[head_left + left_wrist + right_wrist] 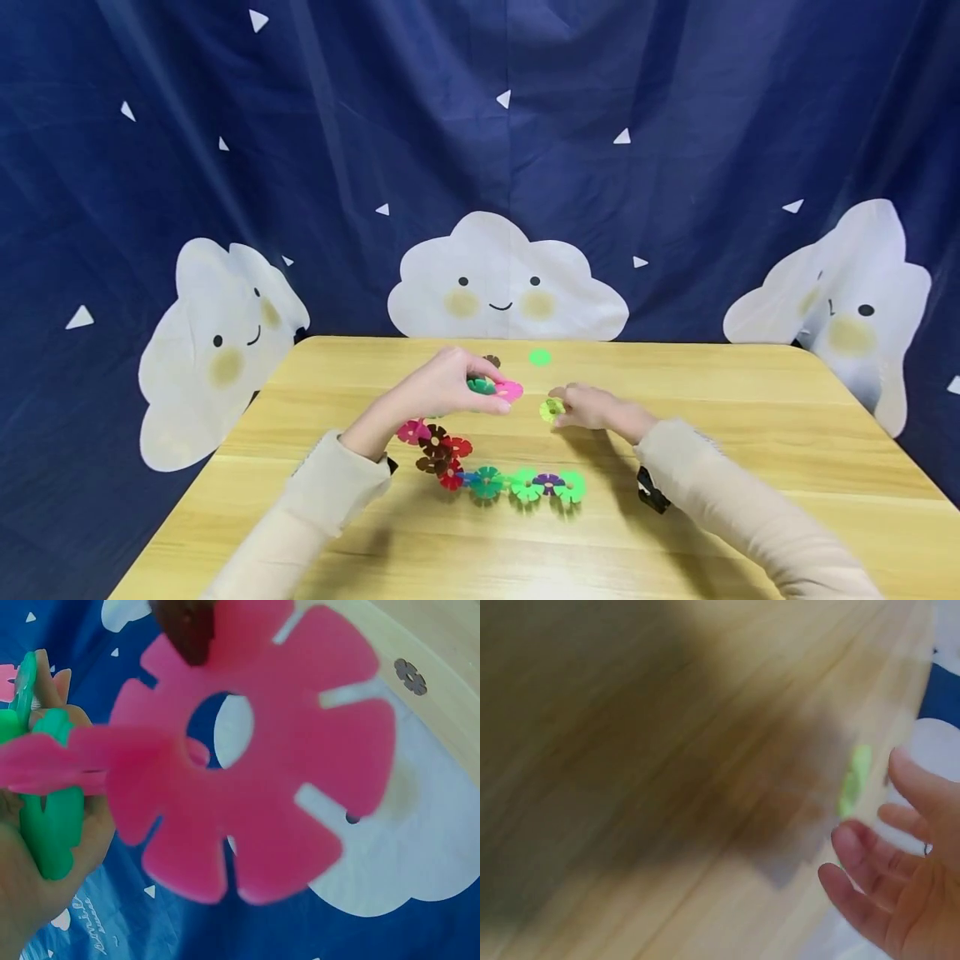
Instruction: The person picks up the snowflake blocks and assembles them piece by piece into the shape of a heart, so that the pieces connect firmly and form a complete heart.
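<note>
My left hand (442,387) pinches the upper end of a chain of slotted, flower-shaped plastic discs. A pink disc (508,392) and a green disc (482,386) show at its fingertips. The chain curves down past the wrist through brown discs (435,440) and red ones, then right to a teal disc (487,482) and a light-green end disc (570,486). Close to the left wrist camera, a pink chain disc (345,757) fills the view. My right hand (592,408) reaches in with fingers spread beside a yellow-green disc (855,780), fingertips right at its edge.
Further back on the wooden table (750,433) lie a loose light-green disc (540,357) and a brown disc (491,361). A dark blue curtain (675,167) with white clouds hangs behind the table's far edge.
</note>
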